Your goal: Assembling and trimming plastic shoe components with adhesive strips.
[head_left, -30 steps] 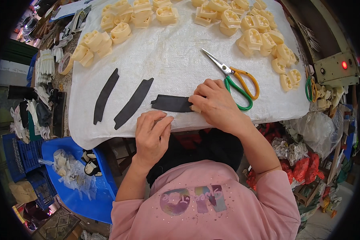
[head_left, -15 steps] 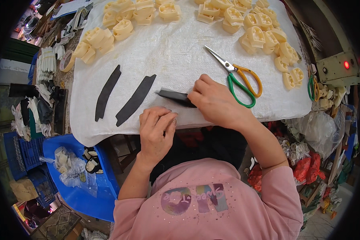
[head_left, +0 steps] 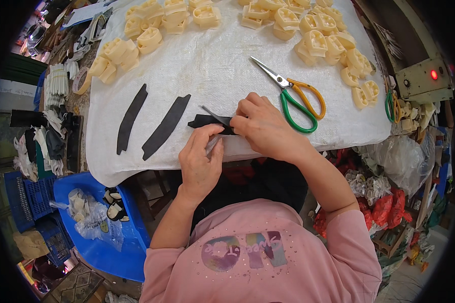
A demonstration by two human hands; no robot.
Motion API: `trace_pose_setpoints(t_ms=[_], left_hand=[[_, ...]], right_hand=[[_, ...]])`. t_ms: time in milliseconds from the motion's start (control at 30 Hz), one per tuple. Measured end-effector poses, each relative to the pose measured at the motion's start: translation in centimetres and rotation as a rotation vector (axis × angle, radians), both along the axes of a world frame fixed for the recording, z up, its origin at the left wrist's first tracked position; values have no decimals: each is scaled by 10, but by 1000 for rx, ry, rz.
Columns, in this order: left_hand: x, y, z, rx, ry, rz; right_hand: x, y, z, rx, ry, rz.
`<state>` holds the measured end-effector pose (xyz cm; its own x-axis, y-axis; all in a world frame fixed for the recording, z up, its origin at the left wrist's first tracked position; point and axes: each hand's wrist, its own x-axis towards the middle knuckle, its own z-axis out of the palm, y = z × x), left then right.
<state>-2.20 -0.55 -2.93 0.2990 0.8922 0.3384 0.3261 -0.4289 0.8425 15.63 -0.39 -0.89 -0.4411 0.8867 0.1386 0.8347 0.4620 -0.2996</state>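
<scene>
On the white-covered table, a black strip (head_left: 199, 121) of fabric-like material lies in front of me, partly hidden by my hands. My right hand (head_left: 263, 126) is closed over its right part, fingers pinched together. A narrow dark sliver (head_left: 213, 114) slants up and left from those fingertips; whether it is part of the strip I cannot tell. My left hand (head_left: 201, 159) has its index fingertip against the strip's lower edge, with the thumb bent below and something greyish between them. Two more black strips, one farther left (head_left: 132, 119) and one nearer (head_left: 167, 127), lie flat to the left.
Scissors (head_left: 288, 91) with green and yellow handles lie partly spread right of my hands. Several cream moulded pieces (head_left: 316, 43) cluster along the table's far side. A blue plastic tub (head_left: 86, 247) holding bags is at lower left. A control box (head_left: 424, 81) with a red light stands at right.
My left hand has moved up to touch the black strip. The strip lies flatter and farther left, and a narrow sliver now rises from my right fingertips. The view has shifted slightly.
</scene>
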Motion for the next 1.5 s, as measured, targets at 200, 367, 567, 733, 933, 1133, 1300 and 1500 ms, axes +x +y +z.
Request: trace_pose_setpoints(t_ms=[200,367,567,733,933,1133,1300,1500], left_hand=[[-6,4,1,158,239,32],[6,8,1,219,369,36],[14,11,-5,46,231,61],[14,10,-5,10,202,47],[18,8,-1,-5,247,95],[20,9,0,31,272,77],[19,8,-2,135,316,163],[14,6,-3,224,233,97]], right_hand=[[6,-1,-19,-54,308,-33],[7,-2,-26,21,349,-35],[6,-2,-30,16,475,-82],[7,-4,-30,41,427,-52],[8,-6,-29,78,414,-28],[9,-5,-29,60,434,-7],[15,-4,-33,46,581,-41],[11,-3,-31,102,597,-131]])
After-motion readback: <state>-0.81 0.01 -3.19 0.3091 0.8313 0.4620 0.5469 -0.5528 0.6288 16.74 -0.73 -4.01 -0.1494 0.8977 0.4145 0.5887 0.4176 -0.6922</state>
